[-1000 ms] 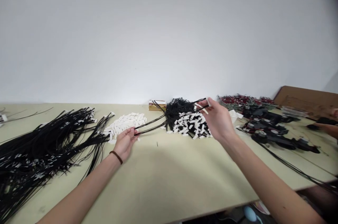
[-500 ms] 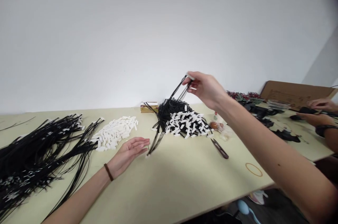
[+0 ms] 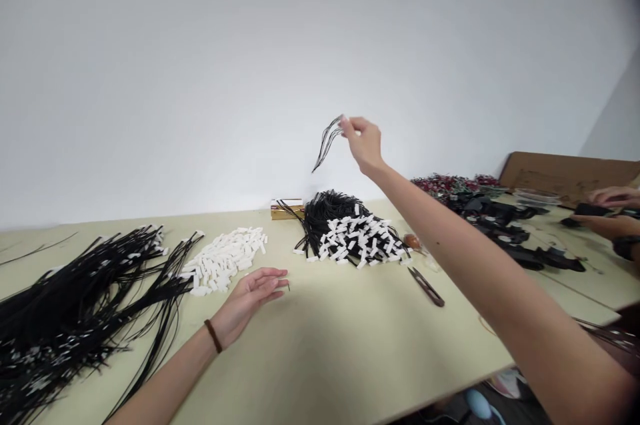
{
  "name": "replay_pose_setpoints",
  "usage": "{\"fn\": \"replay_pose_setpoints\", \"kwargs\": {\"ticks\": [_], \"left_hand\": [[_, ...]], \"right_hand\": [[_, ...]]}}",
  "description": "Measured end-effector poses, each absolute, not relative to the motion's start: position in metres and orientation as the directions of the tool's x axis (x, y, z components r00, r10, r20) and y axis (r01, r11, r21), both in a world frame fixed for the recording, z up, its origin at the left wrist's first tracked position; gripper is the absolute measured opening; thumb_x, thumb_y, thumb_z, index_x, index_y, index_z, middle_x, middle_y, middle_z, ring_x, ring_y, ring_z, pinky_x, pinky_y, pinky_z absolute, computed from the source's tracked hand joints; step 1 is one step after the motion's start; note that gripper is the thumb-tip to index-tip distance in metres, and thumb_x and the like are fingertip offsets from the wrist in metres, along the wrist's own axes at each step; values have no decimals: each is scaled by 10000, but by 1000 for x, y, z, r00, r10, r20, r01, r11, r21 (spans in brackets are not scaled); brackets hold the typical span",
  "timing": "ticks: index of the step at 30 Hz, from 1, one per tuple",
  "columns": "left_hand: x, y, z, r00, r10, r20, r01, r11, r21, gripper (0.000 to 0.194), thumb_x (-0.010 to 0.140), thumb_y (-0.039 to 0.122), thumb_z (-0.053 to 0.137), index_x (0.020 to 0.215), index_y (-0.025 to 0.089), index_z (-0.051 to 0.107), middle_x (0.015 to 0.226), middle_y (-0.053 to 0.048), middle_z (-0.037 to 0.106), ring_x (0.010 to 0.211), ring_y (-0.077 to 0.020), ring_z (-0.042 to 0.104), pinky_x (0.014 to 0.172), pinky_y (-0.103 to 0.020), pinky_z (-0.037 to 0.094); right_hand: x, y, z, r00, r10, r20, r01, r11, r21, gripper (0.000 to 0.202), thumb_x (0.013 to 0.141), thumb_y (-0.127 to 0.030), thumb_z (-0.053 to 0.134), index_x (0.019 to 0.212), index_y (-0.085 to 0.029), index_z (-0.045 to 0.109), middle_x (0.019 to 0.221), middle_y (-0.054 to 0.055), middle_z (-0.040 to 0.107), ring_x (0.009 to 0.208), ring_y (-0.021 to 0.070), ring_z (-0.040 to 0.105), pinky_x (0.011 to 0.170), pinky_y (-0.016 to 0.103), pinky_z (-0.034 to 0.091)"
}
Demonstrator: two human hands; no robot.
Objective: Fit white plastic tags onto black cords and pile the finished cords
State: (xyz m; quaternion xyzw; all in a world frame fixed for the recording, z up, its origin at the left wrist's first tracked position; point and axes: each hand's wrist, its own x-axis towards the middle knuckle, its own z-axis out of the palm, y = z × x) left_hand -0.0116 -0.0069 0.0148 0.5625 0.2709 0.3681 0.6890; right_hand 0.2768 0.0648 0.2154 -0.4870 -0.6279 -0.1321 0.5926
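Note:
My right hand (image 3: 364, 142) is raised in front of the wall, its fingers closed on one end of a thin bundle of black wires (image 3: 325, 143). The bundle's far end hangs down to the left, off the table. My left hand (image 3: 255, 293) rests low over the table, fingers stretched out and loosely apart. A tiny dark sliver shows by its fingertips, too small to name. Beyond that hand lies a heap of small white pieces (image 3: 227, 257). Below my right hand is a pile of black wires with white ends (image 3: 357, 238).
Long black wires (image 3: 75, 298) cover the table's left side. A gold box (image 3: 287, 211) stands by the wall. Dark thread snips (image 3: 427, 287) lie right of centre. Farther right are black parts (image 3: 505, 231), a cardboard piece (image 3: 570, 178) and another person's hands (image 3: 613, 211).
My right hand has risen with the wires, and their lower end has swung up off the table. My left hand keeps nearly the same place. The view has shifted slightly.

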Motion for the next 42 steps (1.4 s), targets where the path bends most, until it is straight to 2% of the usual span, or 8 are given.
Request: {"fn": "replay_pose_setpoints", "kwargs": {"ticks": [2,6,9,18,24,33,38,42], "left_hand": [[-12,-7,15,582,812,49,-199,83,977,259,698,315,651,911,169,632,1164,-118,583,1055,-241,549,941,-384,399],[-13,-7,14,589,807,27,-157,82,984,279,694,334,650,915,164,633,1156,-127,582,1039,-243,555,912,-377,416],[-13,-6,13,596,803,8,-122,80,989,284,700,347,640,916,164,636,1130,-128,593,1029,-242,559,891,-367,425],[-15,-1,8,587,810,16,-117,65,991,306,700,367,633,914,149,616,1139,-134,584,1001,-227,568,849,-328,445],[-15,1,6,557,831,9,-104,59,993,310,696,375,630,902,144,609,1120,-131,586,962,-220,580,849,-359,446],[-19,18,-2,305,940,153,45,-174,984,225,729,323,560,848,133,575,952,-110,637,832,-182,608,770,-330,470],[-38,32,-1,126,885,448,704,-398,588,181,763,177,441,857,147,593,912,-85,639,886,-190,571,824,-327,410],[-56,38,3,102,887,451,976,-177,125,256,762,152,428,958,125,590,1008,-131,599,988,-246,519,877,-378,343]], "right_hand": [[278,68,188,64,669,740,938,213,-274,441,911,-416,246,928,-133,583,1024,96,590,939,152,522,789,287,402],[281,73,122,-16,864,503,978,118,-172,270,746,-336,600,583,-121,605,630,63,628,674,149,561,643,246,401],[288,75,86,2,918,396,995,39,-95,288,747,-356,608,573,-129,574,582,26,593,602,111,542,620,244,410],[290,73,75,52,892,449,995,-87,58,437,889,-401,344,717,-125,636,736,121,654,725,181,591,641,258,363],[276,62,69,66,850,522,974,-167,150,416,866,-381,396,724,-85,651,757,158,646,810,238,580,780,340,343],[248,45,51,-130,745,654,980,-5,201,290,884,-275,360,975,-141,600,1027,109,599,999,212,477,857,318,290],[219,36,16,-193,667,720,981,113,158,260,871,-255,398,968,-139,610,1020,97,606,1029,219,454,879,333,276],[191,21,-8,-295,587,754,945,299,136,213,860,-231,432,899,-150,625,912,66,632,967,189,481,856,309,294]]}}
